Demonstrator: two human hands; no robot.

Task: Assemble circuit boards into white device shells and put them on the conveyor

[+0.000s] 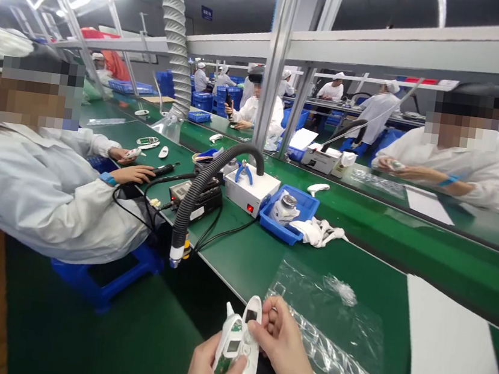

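plastic thermometer [230,342] sits between your two hands at the bottom of the view, just off the near edge of the green workbench [258,267], in two white pieces held side by side and touching. your left hand [211,373] curls closed around the lower end of the front piece, with a green circuit board [222,366] showing by your palm and a small screen [233,346] facing you. your right hand [278,339] has the back shell [248,369] pinched from the side, its fingers [272,314] bent over the shell's upper edge. to your right, a clear plastic bag [326,336] lies on the bench, with a white sheet of paper [451,357] just past it. further along stand a blue tray [289,216] holding a wrapped jar, a white cloth [319,232] touching the tray, and a white box [249,190] with blue-handled pliers [244,173] on top. a black ribbed hose [197,202] arches beside the box. across the bench, a co-worker's hand [133,174] grips a black soldering iron [163,170], and their other hand [121,155] is near a small white device [133,152].
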